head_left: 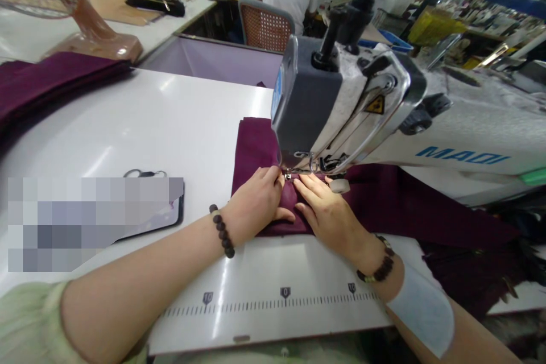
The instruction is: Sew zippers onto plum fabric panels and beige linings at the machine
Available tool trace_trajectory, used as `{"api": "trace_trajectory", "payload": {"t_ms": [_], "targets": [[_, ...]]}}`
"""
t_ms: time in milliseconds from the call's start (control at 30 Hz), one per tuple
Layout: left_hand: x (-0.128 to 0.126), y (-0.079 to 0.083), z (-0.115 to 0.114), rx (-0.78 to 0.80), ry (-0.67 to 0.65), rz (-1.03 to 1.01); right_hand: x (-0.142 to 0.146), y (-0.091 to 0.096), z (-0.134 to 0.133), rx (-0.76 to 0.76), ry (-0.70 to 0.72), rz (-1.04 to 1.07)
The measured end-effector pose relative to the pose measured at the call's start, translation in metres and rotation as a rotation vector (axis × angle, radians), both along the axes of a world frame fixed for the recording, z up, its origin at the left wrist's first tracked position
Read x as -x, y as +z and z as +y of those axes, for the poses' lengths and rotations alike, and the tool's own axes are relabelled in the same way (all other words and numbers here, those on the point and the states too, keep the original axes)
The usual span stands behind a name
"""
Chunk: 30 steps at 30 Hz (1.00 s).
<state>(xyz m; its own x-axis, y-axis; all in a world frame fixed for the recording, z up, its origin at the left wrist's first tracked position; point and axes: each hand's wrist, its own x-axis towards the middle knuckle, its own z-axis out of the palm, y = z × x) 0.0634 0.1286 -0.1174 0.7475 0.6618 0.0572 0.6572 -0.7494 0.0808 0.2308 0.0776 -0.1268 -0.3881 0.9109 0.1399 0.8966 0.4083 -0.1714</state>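
A maroon fabric piece (384, 196) lies on the white table under the head of a sewing machine (341, 102). My left hand (256, 202) rests on the fabric just left of the presser foot (294, 173), fingers curled and pressed down on the cloth. My right hand (328, 210) lies flat on the fabric right beside it, fingers stretched toward the needle. Both wrists wear dark bead bracelets. The two hands' fingertips almost touch in front of the needle.
A phone (162, 216) lies on the table (149, 125) to the left, with more maroon fabric (51, 79) at far left and a fan base (94, 40) behind. A ruler scale (281, 301) marks the front edge. A person in white sits on a chair (264, 25) beyond.
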Motion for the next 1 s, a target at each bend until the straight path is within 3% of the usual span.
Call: {"api": "trace_trajectory", "payload": {"t_ms": [767,1000], "targets": [[0.0006,0.001,0.0018,-0.03,-0.031,0.013,0.0007,-0.0026,-0.0001,-0.021,0.0,-0.024],[-0.0016,0.0001,-0.001,-0.004,0.014,0.03,-0.0002,-0.0019,0.0009,-0.018,0.018,0.002]]}}
